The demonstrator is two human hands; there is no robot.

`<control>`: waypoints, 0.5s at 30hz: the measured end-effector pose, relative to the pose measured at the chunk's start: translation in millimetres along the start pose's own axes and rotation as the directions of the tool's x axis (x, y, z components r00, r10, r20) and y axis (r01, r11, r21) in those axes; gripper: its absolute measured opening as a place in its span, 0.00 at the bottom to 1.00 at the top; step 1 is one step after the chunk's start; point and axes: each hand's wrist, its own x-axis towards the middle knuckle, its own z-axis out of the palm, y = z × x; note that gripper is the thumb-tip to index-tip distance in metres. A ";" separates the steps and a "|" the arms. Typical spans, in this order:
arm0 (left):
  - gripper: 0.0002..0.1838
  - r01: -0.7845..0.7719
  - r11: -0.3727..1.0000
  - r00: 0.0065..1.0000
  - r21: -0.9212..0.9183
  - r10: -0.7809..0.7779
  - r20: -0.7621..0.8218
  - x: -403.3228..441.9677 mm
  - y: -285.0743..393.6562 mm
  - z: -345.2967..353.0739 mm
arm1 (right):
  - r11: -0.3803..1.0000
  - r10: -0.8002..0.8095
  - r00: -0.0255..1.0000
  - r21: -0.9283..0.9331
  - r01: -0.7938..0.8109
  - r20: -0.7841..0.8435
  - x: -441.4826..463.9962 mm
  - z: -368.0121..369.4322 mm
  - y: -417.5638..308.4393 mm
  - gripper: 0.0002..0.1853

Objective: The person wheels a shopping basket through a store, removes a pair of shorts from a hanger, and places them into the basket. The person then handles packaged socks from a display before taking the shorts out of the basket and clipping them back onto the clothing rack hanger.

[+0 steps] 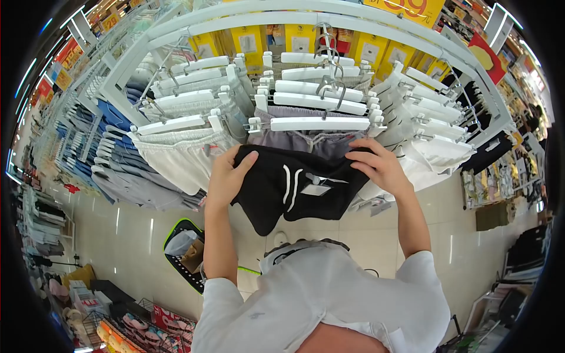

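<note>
Black shorts [268, 194] with white drawstrings and a white tag [315, 189] hang stretched between my two hands. My left hand [231, 170] pinches the waistband at its left end, thumb on the front. At the right end, the fingers of my right hand [376, 162] are closed on the waistband. Just behind the black shorts, a pair of grey-purple shorts [282, 140] is clipped to a white hanger [321, 123] on the rack. White shorts [182, 162] hang to the left of them, and more white shorts [432, 162] to the right.
A white metal rack frame [235, 22] arches over the hangers. On the floor at lower left stands a black basket with a green rim [168, 235], holding a few items. Grey and blue clothes [132, 170] hang at the left. Shelves of goods [494, 182] stand at the right.
</note>
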 end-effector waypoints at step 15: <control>0.12 -0.036 0.999 0.996 0.023 0.038 -0.087 -10.7 -20.0 -21.2 | 0.950 0.209 0.946 0.177 -0.257 0.247 -6.4 11.0 -4.8 0.09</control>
